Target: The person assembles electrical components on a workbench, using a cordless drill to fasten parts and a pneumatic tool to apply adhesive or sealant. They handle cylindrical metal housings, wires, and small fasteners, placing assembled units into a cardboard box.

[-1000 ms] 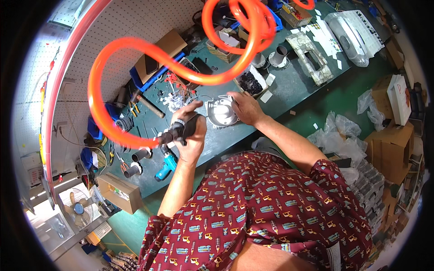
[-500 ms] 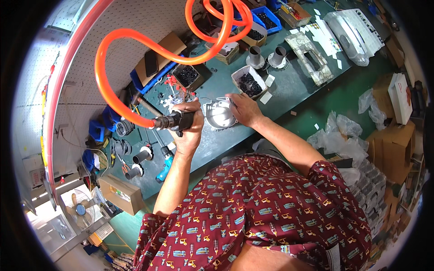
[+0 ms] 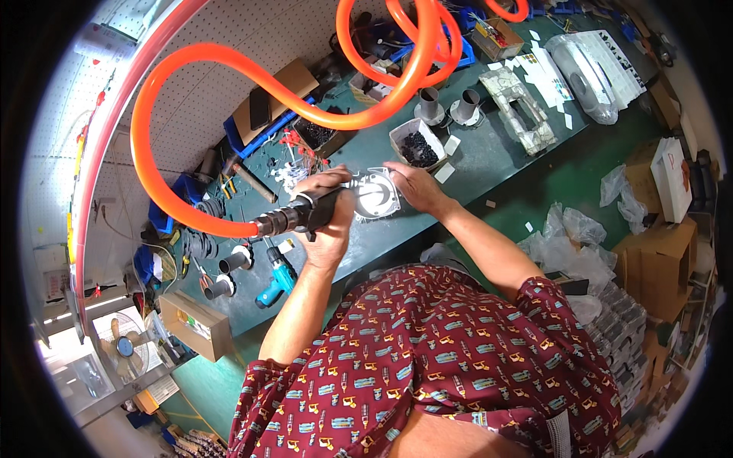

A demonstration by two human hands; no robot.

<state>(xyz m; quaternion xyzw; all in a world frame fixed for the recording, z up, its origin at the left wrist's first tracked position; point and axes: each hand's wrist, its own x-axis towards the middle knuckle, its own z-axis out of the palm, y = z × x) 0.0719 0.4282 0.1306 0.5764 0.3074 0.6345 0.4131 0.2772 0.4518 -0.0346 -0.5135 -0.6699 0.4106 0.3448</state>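
My left hand [image 3: 330,229] is wrapped round a black air tool [image 3: 311,211]. From the tool's metal coupling runs a thick orange air hose [image 3: 175,210], looping up over the bench. The tool's front end points at a round, shiny metal housing [image 3: 372,197] with a flat flange and is partly hidden by my fingers. My right hand [image 3: 421,189] grips the housing's right edge, its thumb and fingers closed on the rim. Glare washes out the housing's inside. Whether the tool touches the housing, I cannot tell.
A teal cordless drill [image 3: 276,281] lies left of my left forearm, near two dark cylinders with flanges. Beyond my right hand stands a white box of black small parts [image 3: 418,143]. Farther off are two upright grey tubes [image 3: 467,108] and a block-like frame [image 3: 519,111].
My left hand and the air tool have shifted right and slightly down, closer to the housing. The housing's inside now shines more brightly. The hose loops have swung, and the whole view has shifted slightly.
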